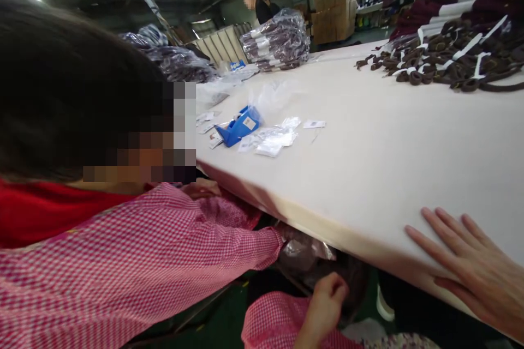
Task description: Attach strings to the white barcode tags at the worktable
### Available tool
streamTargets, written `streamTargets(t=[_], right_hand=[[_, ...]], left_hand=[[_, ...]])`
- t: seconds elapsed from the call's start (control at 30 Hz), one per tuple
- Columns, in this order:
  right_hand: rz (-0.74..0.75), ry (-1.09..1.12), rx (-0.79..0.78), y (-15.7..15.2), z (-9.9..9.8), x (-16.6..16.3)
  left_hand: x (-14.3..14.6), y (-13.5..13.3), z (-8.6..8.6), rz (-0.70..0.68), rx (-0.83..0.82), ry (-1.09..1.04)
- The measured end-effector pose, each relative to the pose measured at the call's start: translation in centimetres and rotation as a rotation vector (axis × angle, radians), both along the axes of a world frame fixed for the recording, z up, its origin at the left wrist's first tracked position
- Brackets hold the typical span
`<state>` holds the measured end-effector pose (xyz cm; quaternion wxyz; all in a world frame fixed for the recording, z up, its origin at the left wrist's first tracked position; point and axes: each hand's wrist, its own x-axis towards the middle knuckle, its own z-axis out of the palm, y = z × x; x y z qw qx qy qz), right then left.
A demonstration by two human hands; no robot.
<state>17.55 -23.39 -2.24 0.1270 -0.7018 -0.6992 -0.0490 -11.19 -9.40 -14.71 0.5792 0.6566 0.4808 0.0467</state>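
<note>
My right hand [466, 267] lies flat on the near edge of the cream-coloured table [368, 174], fingers spread, holding nothing. My left hand [325, 300], in a pink checked sleeve, is below the table edge with its fingers curled. It is next to a crumpled clear plastic bag [305, 248] and a dark bundle under the table. Whether it grips anything is hidden. A co-worker in a pink checked smock [143, 262] leans in at my left and reaches under the table too.
On the table lie a blue plastic holder [239, 126], small clear packets and labels [274, 139], and a heap of dark brown loops with white tags [446, 57]. Bagged stacks [278, 41] stand at the far end. Two people stand in the background.
</note>
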Motion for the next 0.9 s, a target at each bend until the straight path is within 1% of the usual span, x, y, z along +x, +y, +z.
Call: streamTargets(t=[0.1,0.2,0.27,0.3,0.37,0.5,0.6,0.77,0.9], right_hand=[[0.01,-0.021,-0.029,-0.3,-0.2,0.4],[0.025,-0.07,-0.071,-0.5,-0.3,0.7],[0.018,-0.103,-0.086,-0.7,-0.3,0.8],[0.014,-0.117,-0.094,-0.7,-0.4,0.8],[0.016,-0.136,-0.105,-0.8,-0.5,0.8],[0.027,-0.149,-0.1,-0.9,-0.9,0.9],[0.028,-0.155,-0.104,-0.9,-0.9,1.0],[0.027,-0.163,-0.123,-1.1,-0.5,1.0],[0.03,-0.203,-0.119,-1.1,-0.5,1.0]], left_hand=[[0.2,0.5,-2.1,0.17,-0.04,0.041],[-0.6,1.1,-4.3,0.336,-0.116,0.108],[-1.3,1.3,-5.2,0.41,-0.211,0.131],[-1.7,1.4,-5.3,0.439,-0.261,0.13],[-2.2,1.7,-5.2,0.491,-0.342,0.103],[-2.9,2.1,-4.2,0.581,-0.433,0.0],[-3.0,1.6,-4.0,0.625,-0.513,-0.076],[-2.5,0.1,-4.3,0.613,-0.626,-0.187],[-2.3,0.8,-4.0,0.559,-0.624,-0.226]])
